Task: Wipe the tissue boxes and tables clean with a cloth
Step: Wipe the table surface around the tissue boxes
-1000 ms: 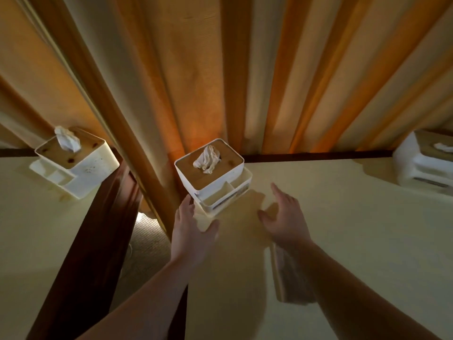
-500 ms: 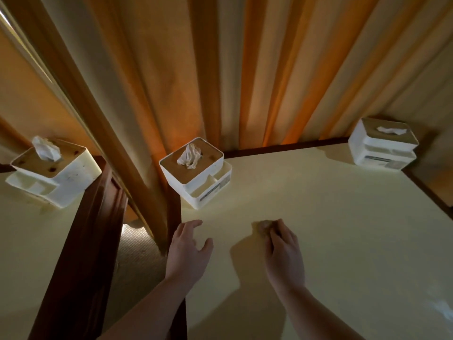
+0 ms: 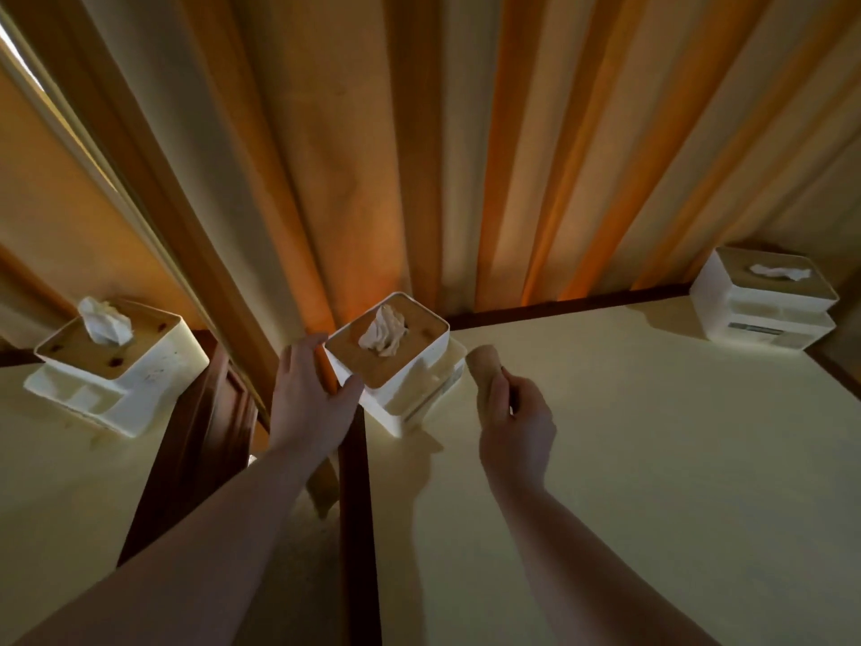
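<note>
Centre of frame: tissue box at near-left corner of right table, white plastic with wood-look lid, tissue poking up; probably light and stiff, likely to slide on the smooth top unless braced by its side walls, not by the lid or the tissue; left hand spread wide, fingers straight, thumb touching box's left corner, gripping nothing; right hand curled round a rolled cloth, soft and floppy, best kept bunched in the fist; cloth end just beside box's right side, contact unclear; second tissue box on left table, mid-left of frame; third tissue box at upper right, well apart; curtain behind
</note>
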A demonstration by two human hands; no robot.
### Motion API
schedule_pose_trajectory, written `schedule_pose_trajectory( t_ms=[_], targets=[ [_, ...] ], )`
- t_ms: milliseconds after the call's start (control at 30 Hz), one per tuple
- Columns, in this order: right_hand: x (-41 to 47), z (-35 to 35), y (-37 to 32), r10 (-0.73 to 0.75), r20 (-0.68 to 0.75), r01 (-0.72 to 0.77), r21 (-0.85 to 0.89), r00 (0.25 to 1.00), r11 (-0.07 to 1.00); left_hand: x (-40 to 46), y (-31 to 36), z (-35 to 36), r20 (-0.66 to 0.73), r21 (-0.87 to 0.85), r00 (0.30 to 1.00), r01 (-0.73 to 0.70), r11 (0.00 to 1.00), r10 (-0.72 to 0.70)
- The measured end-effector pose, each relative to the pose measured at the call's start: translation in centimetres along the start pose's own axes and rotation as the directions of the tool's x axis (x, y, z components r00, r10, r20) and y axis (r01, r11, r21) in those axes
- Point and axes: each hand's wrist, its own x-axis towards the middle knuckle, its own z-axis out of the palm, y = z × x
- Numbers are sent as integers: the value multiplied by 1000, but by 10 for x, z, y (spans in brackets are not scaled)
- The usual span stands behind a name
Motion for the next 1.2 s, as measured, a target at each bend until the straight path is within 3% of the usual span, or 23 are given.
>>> schedule_pose_trajectory(
  t_ms=[100,233,367,633,733,833,1133,1200],
  targets=[
    [13,31,-19,35,-26,-32,96,999,995,35,0,0,189,51,981,26,998,-36],
    [26,65,-30,56,-47,-54,41,997,998,50,-6,5,415,157,908,-3,988,-63],
    [29,79,-30,109,3,-109,-34,994,994,51,-11,12,379,196,925,-85,977,4],
    [4,85,-29,77,91,-69,-86,993,994,55,-20,19,322,196,946,-94,976,26],
    [23,85,-34,112,57,-108,-64,992,992,56,-20,19,333,207,943,-93,974,19],
    [17,84,-31,117,113,-107,-89,987,990,59,-22,14,371,194,928,-95,976,17],
    [-27,75,-28,-38,107,44,-60,994,997,66,-25,6,437,129,899,-92,987,27],
    [-26,70,-25,6,112,2,-69,994,998,66,-26,6,441,107,897,-92,990,36]
  ],
)
